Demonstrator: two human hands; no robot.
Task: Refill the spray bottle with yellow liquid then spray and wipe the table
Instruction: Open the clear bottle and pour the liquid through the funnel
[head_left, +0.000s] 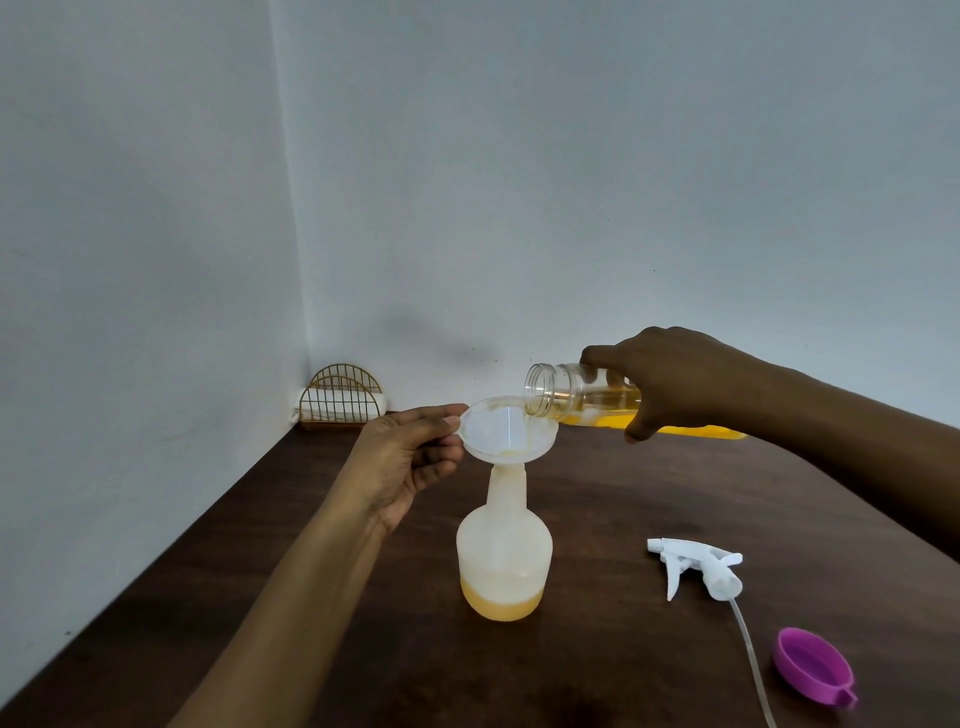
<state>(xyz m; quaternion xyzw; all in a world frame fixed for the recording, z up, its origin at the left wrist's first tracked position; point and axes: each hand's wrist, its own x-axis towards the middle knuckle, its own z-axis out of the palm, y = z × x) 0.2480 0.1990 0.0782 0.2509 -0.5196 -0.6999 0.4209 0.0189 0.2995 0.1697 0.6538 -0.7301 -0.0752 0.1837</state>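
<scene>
A translucent white spray bottle (504, 551) stands upright on the dark wooden table (623, 519), with a shallow layer of yellow liquid at its bottom. A white funnel (506, 428) sits in its neck. My left hand (410, 457) pinches the funnel's tab at the rim. My right hand (670, 379) grips a clear jar (561, 392) tipped on its side, its open mouth over the funnel, yellow liquid lying inside. The white trigger sprayer head (698, 566) with its dip tube lies on the table to the right.
A purple lid (810, 667) lies open side up at the right front. A yellow cloth (691, 430) lies behind the jar. A gold wire holder (343, 397) with white napkins stands in the back corner against the walls.
</scene>
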